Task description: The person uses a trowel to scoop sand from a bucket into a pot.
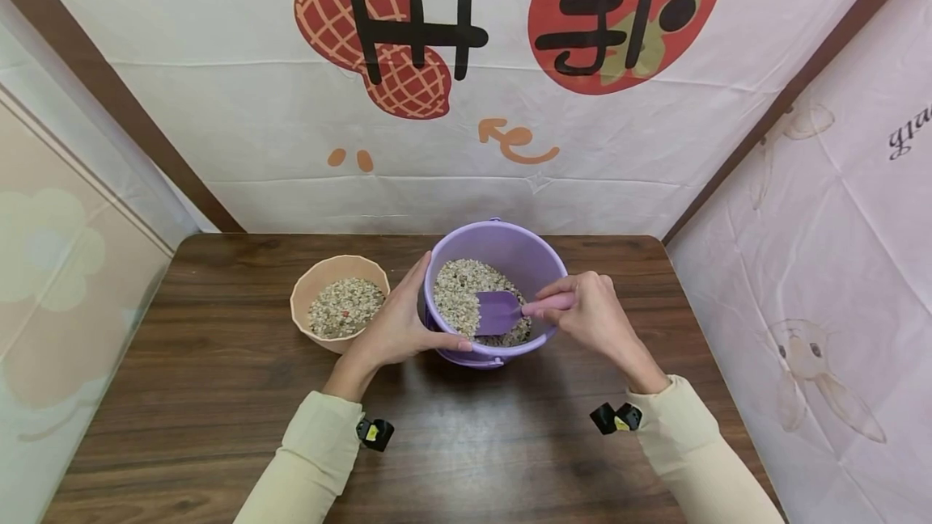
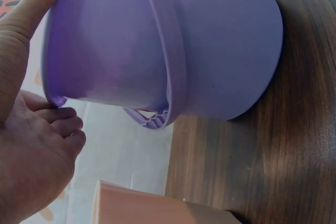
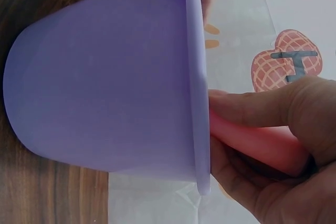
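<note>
A purple bucket (image 1: pixel 535 245) stands upright at the back of the table, part filled with pale, speckled gravel-like grains (image 1: pixel 456 291). My left hand (image 1: pixel 396 326) grips its left rim, thumb along the near edge and fingers on the far side. In the left wrist view the fingertips (image 2: pixel 71 124) bend at the rim. My right hand (image 1: pixel 593 314) holds the pink handle (image 1: pixel 549 304) of a small toy shovel, whose purple blade (image 1: pixel 498 314) lies on the grains inside the bucket. In the right wrist view the bucket wall hides the blade, while thumb and fingers close round the handle (image 3: pixel 262 142).
Left of the bucket, beside my left hand, a peach bowl (image 1: pixel 309 289) holds similar grains (image 1: pixel 345 308). The bucket's purple carrying handle (image 2: pixel 176 61) hangs down against its side. Printed cloth walls (image 1: pixel 240 128) enclose the brown wooden table (image 1: pixel 218 395) at the back and sides.
</note>
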Motion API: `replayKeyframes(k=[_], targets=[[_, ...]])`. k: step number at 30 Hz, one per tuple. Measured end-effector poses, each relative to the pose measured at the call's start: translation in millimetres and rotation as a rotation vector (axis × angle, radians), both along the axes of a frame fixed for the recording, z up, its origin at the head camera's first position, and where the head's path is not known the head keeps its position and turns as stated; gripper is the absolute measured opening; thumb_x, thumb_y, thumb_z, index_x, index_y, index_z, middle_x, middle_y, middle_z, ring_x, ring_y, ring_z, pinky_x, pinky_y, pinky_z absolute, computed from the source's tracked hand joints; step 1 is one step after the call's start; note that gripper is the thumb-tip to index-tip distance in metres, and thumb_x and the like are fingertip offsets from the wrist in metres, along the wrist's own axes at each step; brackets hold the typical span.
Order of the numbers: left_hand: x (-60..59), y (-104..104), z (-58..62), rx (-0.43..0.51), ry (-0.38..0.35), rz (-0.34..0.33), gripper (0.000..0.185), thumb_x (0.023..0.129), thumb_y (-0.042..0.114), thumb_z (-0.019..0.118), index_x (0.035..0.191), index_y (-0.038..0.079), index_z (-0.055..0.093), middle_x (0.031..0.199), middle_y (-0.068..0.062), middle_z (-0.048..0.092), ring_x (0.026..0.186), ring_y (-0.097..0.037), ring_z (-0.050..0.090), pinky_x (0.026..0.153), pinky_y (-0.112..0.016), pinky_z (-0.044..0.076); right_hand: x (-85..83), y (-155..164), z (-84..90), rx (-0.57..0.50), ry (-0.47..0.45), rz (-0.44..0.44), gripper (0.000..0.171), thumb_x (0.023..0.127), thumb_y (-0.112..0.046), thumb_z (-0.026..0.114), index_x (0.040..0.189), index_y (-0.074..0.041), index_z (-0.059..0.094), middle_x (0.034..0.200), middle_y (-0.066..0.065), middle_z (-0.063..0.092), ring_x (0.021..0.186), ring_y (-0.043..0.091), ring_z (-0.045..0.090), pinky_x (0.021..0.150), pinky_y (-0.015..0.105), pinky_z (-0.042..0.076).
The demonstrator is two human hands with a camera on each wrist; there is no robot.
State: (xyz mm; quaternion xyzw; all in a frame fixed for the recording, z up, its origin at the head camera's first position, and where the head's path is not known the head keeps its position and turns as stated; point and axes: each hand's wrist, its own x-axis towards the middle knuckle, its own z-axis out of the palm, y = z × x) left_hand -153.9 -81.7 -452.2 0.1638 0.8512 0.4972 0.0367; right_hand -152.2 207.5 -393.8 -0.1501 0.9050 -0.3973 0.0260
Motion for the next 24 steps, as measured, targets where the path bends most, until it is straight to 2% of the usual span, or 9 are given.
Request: replayKeyframes(k=[6,11,17,24], targets=[[0.1,0,-0.2,0.001,0.004,-0.002,0.148,0.053,0.055,0.098,0.165,0.016,0.008,0.168,-0.007,0.017,0.151,-0.026,0.023,0.120,-0.052,0.023,-2.4,-1,-1.4,-0.043,-0.040,0.007,0.019,0.082,0.001,0.082,0.096,-0.012,0.083,0.082,-0.007,0.077,0.083,0.010,0.074,0.063,0.025,0.060],[0.5,-1,0.1,0.000,-0.001,-0.002,0.149,0.053,0.054,0.099,0.165,0.015,0.008,0.168,-0.008,0.016,0.151,-0.027,0.023,0.120,-0.053,0.024,-5.9,-3,-5.0,-0.048,-0.006,-0.011,0.020,0.080,-0.002,0.085,0.093,-0.017,0.084,0.081,-0.009,0.076,0.085,0.013,0.074,0.064,0.026,0.060],[0.6,-1,0.3,-0.006,0.000,-0.002,0.148,0.054,0.055,0.098,0.165,0.016,0.008,0.168,-0.007,0.016,0.151,-0.027,0.023,0.120,-0.052,0.024,-8.4,-9,-11.2,-0.063,0.036,-0.071,0.018,0.077,-0.005,0.088,0.093,-0.012,0.083,0.081,-0.004,0.077,0.092,0.023,0.073,0.066,0.028,0.060],[0.3,-1,-0.9,-0.003,-0.005,-0.001,0.148,0.054,0.055,0.098,0.165,0.015,0.008,0.168,-0.007,0.016,0.151,-0.027,0.023,0.120,-0.053,0.023,-9.7,-14,-17.5,-0.079,0.052,-0.107,0.019,0.076,-0.007,0.089,0.094,-0.011,0.083,0.081,-0.004,0.077,0.095,0.020,0.073,0.069,0.028,0.059]])
